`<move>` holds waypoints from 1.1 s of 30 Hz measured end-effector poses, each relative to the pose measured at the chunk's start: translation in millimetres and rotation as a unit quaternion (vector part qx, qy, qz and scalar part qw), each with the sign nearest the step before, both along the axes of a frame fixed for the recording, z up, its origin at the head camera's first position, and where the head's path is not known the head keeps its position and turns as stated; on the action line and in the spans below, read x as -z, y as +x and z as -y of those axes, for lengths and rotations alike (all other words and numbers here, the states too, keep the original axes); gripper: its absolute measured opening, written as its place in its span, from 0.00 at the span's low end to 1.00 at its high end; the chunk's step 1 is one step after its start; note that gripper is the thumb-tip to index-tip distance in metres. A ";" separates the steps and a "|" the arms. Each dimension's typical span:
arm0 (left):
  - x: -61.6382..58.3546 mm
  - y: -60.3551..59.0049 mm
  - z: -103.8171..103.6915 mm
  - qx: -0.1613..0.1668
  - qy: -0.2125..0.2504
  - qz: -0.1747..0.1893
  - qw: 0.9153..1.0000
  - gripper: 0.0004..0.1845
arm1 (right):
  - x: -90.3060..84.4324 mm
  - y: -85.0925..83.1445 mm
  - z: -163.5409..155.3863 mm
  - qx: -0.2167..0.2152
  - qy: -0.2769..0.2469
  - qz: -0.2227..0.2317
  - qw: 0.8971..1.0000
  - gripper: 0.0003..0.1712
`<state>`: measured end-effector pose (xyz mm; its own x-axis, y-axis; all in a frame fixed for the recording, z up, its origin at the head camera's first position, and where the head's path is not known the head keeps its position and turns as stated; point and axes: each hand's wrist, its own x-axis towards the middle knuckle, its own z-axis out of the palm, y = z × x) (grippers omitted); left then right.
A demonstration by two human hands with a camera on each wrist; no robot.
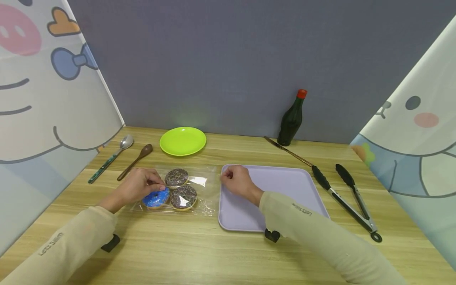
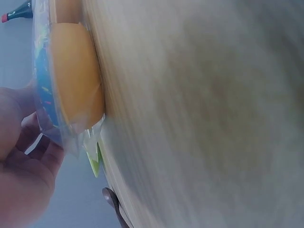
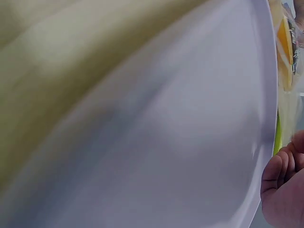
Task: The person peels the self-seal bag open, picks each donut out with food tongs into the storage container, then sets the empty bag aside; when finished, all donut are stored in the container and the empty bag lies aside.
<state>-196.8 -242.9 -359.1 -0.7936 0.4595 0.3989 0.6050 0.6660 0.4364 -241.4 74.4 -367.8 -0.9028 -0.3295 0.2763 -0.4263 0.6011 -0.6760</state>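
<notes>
A clear plastic bag (image 1: 204,194) lies on the table with one blue-iced doughnut (image 1: 156,198) and two dark, sprinkled doughnuts (image 1: 183,197) inside. With thumb and fingers, my left hand (image 1: 144,184) pinches the bag's left part beside the blue doughnut. The left wrist view shows that doughnut's tan side (image 2: 76,76) through the film. My right hand (image 1: 239,181), fingers curled, grips the bag's right edge above the left rim of a lilac tray (image 1: 274,182). Film runs up to the right fingertips in the right wrist view, where the pinch itself is partly hidden.
A green plate (image 1: 183,141) sits behind the bag. Left of it lie a metal spoon (image 1: 114,158) and a wooden spoon (image 1: 137,160). A dark bottle (image 1: 291,120) stands at the back, near a thin bronze-coloured utensil (image 1: 292,152). Black-tipped tongs (image 1: 347,204) lie right of the tray.
</notes>
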 end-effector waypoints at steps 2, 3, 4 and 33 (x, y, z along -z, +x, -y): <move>-0.2 0.6 -0.2 0.000 0.002 0.002 1.000 0.07 | 0.2 0.7 -2.3 0.005 -0.004 0.013 1.000 0.08; -0.3 0.9 -0.3 -0.001 0.002 0.003 1.000 0.07 | 0.2 1.1 -3.3 0.007 -0.004 0.017 1.000 0.09; -0.5 1.0 -0.3 -0.002 0.003 0.004 1.000 0.07 | 0.2 1.4 -4.1 0.008 -0.004 0.020 1.000 0.09; 0.7 4.0 3.0 -0.004 0.013 -0.039 0.999 0.08 | -2.5 19.5 -22.2 -0.156 0.164 -0.167 0.960 0.22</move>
